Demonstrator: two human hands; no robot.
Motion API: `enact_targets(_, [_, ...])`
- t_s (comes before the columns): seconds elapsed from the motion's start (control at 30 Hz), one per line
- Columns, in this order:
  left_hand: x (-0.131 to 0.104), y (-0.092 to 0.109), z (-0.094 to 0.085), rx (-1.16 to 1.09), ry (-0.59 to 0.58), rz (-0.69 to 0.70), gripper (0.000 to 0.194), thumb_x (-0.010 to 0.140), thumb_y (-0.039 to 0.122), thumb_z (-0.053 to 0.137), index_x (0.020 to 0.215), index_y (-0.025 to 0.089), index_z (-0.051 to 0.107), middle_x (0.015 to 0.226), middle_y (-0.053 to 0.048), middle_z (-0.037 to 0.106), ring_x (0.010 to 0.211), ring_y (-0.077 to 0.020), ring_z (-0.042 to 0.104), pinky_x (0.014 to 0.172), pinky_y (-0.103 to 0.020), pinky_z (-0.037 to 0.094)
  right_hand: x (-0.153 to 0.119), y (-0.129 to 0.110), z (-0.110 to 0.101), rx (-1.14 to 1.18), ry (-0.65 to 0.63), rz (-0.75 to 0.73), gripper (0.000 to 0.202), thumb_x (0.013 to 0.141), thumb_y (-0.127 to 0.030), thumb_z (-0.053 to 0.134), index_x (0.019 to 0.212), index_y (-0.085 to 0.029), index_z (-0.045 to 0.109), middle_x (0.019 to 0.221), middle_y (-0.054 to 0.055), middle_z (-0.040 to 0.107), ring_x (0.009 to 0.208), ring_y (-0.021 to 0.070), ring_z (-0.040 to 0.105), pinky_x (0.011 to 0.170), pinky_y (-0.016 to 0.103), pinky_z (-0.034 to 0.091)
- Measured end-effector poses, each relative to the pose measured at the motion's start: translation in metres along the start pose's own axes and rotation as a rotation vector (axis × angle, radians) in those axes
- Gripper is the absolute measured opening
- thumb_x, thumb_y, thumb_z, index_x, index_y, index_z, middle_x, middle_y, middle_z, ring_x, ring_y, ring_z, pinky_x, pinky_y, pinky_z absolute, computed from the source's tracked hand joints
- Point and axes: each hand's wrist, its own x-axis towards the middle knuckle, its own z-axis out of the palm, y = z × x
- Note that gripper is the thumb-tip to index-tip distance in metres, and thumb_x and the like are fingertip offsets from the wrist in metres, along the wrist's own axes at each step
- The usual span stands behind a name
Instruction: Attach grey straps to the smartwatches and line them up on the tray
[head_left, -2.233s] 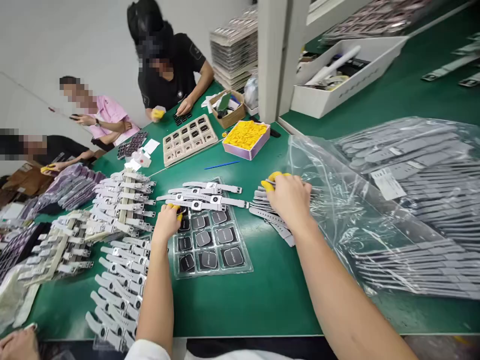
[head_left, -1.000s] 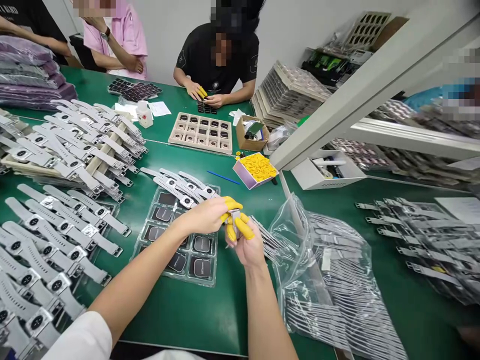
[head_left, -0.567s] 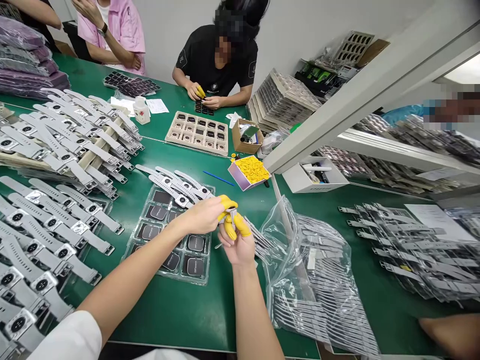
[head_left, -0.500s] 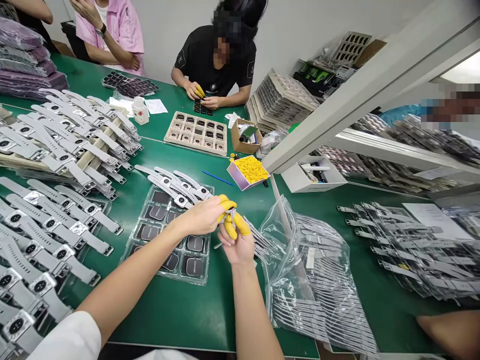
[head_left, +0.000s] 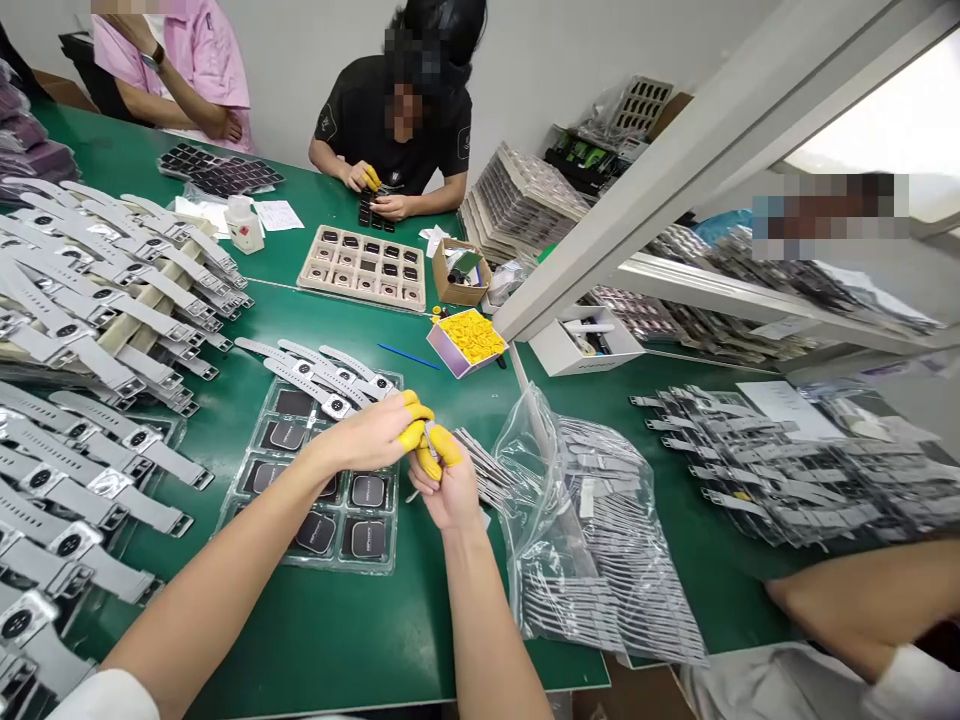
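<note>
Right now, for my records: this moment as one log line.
left hand: holding grey strap | right hand: likewise | plastic bag: straps inside

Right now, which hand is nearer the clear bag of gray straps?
Right. The right hand is just left of the clear bag; the left hand is farther left, beyond the right one.

workshop; green bench (head_left: pixel 337 640); many watches (head_left: pixel 139 438); co-worker (head_left: pixel 431 135) opposite

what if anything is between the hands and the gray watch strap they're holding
Only yellow finger cots on the left hand and right hand; nothing else visible separates them from the gray watch strap.
</note>
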Motion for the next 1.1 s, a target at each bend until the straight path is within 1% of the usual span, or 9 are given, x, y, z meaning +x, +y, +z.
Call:
enact_targets(0.13, [0.0,-0.006,-0.001,-0.132,0.038,-0.058,0.036,0.101,0.026,0.046,0.133,0.018,0.06,0.127,-0.012,0.066,0.118,-0.0263,0.063,0.103,-0.04,0.051,0.002,-0.001,0.002,0.015,0.04,-0.01,0.04,0.083,-0.053,0.078,0.076,-0.022,0.053,0.054,-0.007,0.045,0.041,0.0065,0.03,0.037,0.018,0.025])
enact_targets(0.23, [0.004,-0.008,0.006,-0.252,0.171,-0.091,0.029,0.096,0.028,0.057,0.122,0.019,0.065,0.119,-0.01,0.069,0.109,-0.0252,0.065,0.095,-0.038,0.053,0.003,-0.002,0.003,-0.014,0.058,-0.019,0.043,0.082,-0.058,0.078,0.078,-0.022,0.055,0.059,-0.005,0.05,0.044,0.0077,0.035,0.038,0.019,0.03])
enact_targets(0.37, [0.013,-0.013,0.012,-0.507,0.466,-0.102,0.02,0.088,0.038,0.07,0.091,0.019,0.066,0.1,-0.006,0.07,0.094,-0.0219,0.066,0.085,-0.035,0.056,0.0,0.0,0.001,-0.107,-0.036,0.063,0.051,0.084,-0.068,0.073,0.077,-0.021,0.056,0.054,-0.008,0.041,0.042,0.0064,0.026,0.036,0.018,0.025])
enact_targets(0.57, [0.008,-0.036,-0.024,-0.807,1.003,-0.244,0.035,0.087,0.044,0.074,0.105,0.023,0.052,0.098,-0.003,0.075,0.063,-0.0136,0.068,0.059,-0.026,0.057,0.001,0.0,-0.004,-0.307,-0.093,0.191,0.048,0.089,-0.066,0.067,0.082,-0.019,0.062,0.058,-0.005,0.051,0.044,0.0068,0.034,0.04,0.019,0.031])
enact_targets(0.63, [0.005,-0.038,-0.032,-0.749,0.883,-0.294,0.035,0.089,0.04,0.072,0.113,0.022,0.054,0.105,-0.006,0.076,0.061,-0.0133,0.068,0.053,-0.024,0.054,0.004,-0.002,-0.004,-0.306,-0.014,0.081,0.045,0.086,-0.062,0.073,0.08,-0.02,0.058,0.063,-0.004,0.059,0.046,0.0078,0.043,0.043,0.02,0.036])
enact_targets(0.7, [0.005,-0.035,-0.028,-0.638,0.62,-0.352,0.035,0.092,0.037,0.066,0.121,0.019,0.059,0.111,-0.009,0.076,0.063,-0.0149,0.068,0.053,-0.026,0.055,0.006,-0.004,-0.003,-0.264,0.033,-0.032,0.042,0.083,-0.057,0.077,0.082,-0.021,0.056,0.068,-0.003,0.063,0.048,0.0084,0.048,0.046,0.021,0.04])
enact_targets(0.83, [0.008,-0.023,0.001,-0.287,0.235,-0.221,0.037,0.095,0.02,0.051,0.129,0.019,0.067,0.12,-0.011,0.075,0.096,-0.0228,0.072,0.087,-0.039,0.061,0.005,-0.004,0.001,-0.178,-0.021,-0.086,0.035,0.086,-0.051,0.076,0.092,-0.02,0.06,0.065,-0.004,0.063,0.046,0.0088,0.048,0.046,0.021,0.038])
enact_targets(0.93, [0.008,-0.02,0.013,-0.129,0.126,-0.015,0.053,0.087,0.005,0.045,0.133,0.022,0.067,0.129,-0.009,0.07,0.121,-0.0238,0.065,0.107,-0.043,0.053,0.003,-0.002,0.003,-0.144,-0.086,-0.06,0.032,0.089,-0.049,0.073,0.09,-0.02,0.06,0.057,-0.006,0.058,0.043,0.0085,0.043,0.044,0.021,0.036])
enact_targets(1.1, [0.006,-0.023,0.008,-0.103,0.056,0.111,0.064,0.084,-0.002,0.041,0.139,0.023,0.062,0.134,-0.01,0.065,0.125,-0.0226,0.062,0.11,-0.043,0.052,0.001,-0.002,0.004,-0.084,-0.114,0.004,0.035,0.087,-0.049,0.077,0.082,-0.021,0.056,0.048,-0.009,0.048,0.037,0.0065,0.032,0.037,0.019,0.029])
